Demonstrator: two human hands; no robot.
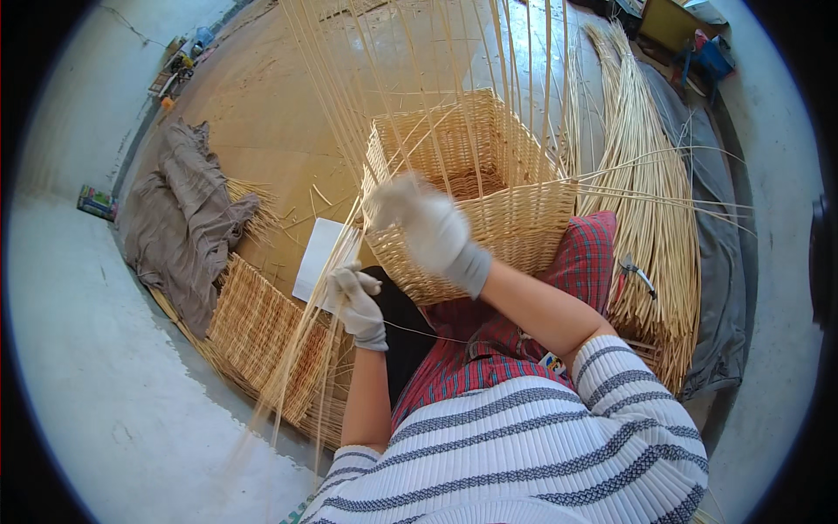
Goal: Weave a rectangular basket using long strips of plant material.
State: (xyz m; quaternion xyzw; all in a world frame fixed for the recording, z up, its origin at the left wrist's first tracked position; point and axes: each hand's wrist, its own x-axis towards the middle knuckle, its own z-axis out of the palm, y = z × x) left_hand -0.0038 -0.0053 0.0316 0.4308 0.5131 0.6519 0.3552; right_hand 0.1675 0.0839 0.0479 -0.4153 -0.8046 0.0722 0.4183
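A square wicker basket [497, 231] rests against my lap, tilted so that its inside shows. Long upright canes [419, 70] rise from its rim. Over its near left corner is my right hand [428, 229] in a pale glove, smeared by motion, so its fingers do not show clearly. Lower and to the left, my gloved left hand [356, 307] has its fingers curled in at a bundle of long wicker strands [301, 362]. These strands run from the basket's left corner down past my left forearm. A thin strand trails from that hand across my lap.
A thick bundle of cane [655, 192] lies at the right with pruning shears [637, 274] on it. At the left are a woven wicker panel [271, 336], a crumpled grey cloth [179, 218] and a white sheet [323, 258]. Walls stand close on both sides.
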